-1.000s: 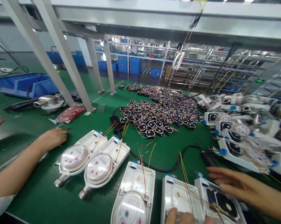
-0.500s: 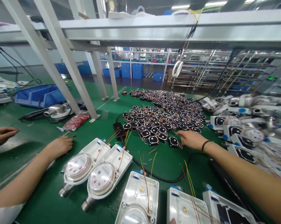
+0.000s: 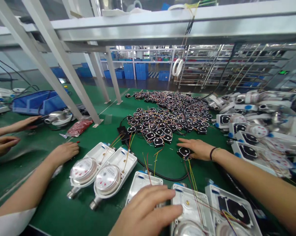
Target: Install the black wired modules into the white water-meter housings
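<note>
My right hand (image 3: 198,149), with a dark band at the wrist, has its fingers on a square black module (image 3: 184,152) with wires, just in front of the pile of similar modules (image 3: 160,123). Its thumb is hidden. In the lower middle, my left hand (image 3: 146,209) is open, thumb apart from the fingers. It covers part of a white water meter housing (image 3: 144,178); whether it touches it, I cannot tell. To its right lie another white meter (image 3: 181,195) with loose red and yellow wires and one (image 3: 246,223) with black modules inside. Two meters (image 3: 107,178) with clear round dials lie left.
Co-workers' hands (image 3: 64,152) rest on the green bench at left, near a bag of red parts (image 3: 79,127) and a blue bin (image 3: 39,101). Stacked meters (image 3: 253,131) fill the right side. Metal posts (image 3: 64,59) and a shelf beam (image 3: 162,29) stand ahead.
My left hand has come into view from the bottom edge. My right hand has drawn the black module a little toward me, away from the pile. Another co-worker's hand has appeared at left.
</note>
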`<state>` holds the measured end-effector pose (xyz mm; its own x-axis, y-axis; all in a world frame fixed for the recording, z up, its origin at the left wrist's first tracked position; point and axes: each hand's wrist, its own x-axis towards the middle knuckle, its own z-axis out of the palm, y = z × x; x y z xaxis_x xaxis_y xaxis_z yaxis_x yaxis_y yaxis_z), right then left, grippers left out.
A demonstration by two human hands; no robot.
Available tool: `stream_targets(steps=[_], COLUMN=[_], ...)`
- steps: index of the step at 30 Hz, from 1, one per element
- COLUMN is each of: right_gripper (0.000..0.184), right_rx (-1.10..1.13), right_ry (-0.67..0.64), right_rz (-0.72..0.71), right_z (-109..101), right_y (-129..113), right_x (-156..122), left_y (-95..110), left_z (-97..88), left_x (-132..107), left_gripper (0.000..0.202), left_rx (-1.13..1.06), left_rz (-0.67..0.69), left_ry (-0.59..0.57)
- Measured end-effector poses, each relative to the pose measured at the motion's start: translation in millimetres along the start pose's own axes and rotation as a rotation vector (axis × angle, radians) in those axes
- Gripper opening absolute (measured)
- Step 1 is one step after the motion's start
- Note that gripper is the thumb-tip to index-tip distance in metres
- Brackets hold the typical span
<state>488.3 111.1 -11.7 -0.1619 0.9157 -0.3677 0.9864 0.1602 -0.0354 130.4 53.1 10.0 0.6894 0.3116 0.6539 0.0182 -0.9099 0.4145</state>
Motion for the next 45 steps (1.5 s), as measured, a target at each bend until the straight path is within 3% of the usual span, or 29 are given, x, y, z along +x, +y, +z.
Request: stream_targets(steps=[2,6,12,14,16,21,24,27,31,35,40,45], right_gripper=[0.056,0.040,0.036,0.038,0.040,0.044,0.049,0.057,0.063,0.059,0.056,0.035], right_rx=[-0.022,-0.046,-0.049,-0.054,-0.057,-0.070,-0.098,-0.126,-0.130,-0.092,0.042,0.111], right_ry=[0.010,0.140,0.462,0.549,0.613,0.834,0.919,0.927,0.824,0.735,0.684,0.710], right_rz=[0.006,0.058,-0.015,-0.036,-0.035,-0.102,-0.093,-0.054,-0.021,-0.011,0.034,-0.014], right_z=[-0.4,-13.6,-64.8,-77.0,-83.4,-85.2,-83.6,-75.2,-46.9,-13.2,7.1,8.5], right_y=[-4.3,-17.4,-72.1,-89.4,-99.1,-100.8,-99.0,-93.7,-81.8,-75.1,-73.8,-76.5], right_x=[-5.1,-16.1,-54.2,-70.9,-87.2,-122.9,-140.9,-155.2,-166.0,-167.3,-161.8,-155.9], left_y=[-1.4,-4.4,-24.0,-24.8,-21.7,-10.1,-2.8,4.2,6.3,-1.8,-11.9,-2.8], left_z=[-16.3,-32.3,-10.4,-5.0,-3.1,-5.1,-4.0,0.9,14.9,35.7,53.3,49.1], left_x=[15.9,50.6,100.7,113.4,122.8,135.8,138.5,135.7,123.8,114.0,114.2,109.8], left_gripper=[0.036,0.031,0.037,0.029,0.021,0.029,0.033,0.036,0.013,0.041,0.012,0.017], left_rx=[-0.044,-0.116,0.082,0.098,0.067,-0.216,-0.349,-0.336,-0.121,0.148,0.310,0.354], left_rz=[-0.048,-0.313,-0.388,-0.398,-0.398,-0.381,-0.351,-0.311,-0.182,-0.052,0.044,0.165], left_ry=[-0.076,-0.149,-0.172,-0.150,-0.138,-0.226,-0.340,-0.467,-0.629,-0.762,-0.803,-0.764])
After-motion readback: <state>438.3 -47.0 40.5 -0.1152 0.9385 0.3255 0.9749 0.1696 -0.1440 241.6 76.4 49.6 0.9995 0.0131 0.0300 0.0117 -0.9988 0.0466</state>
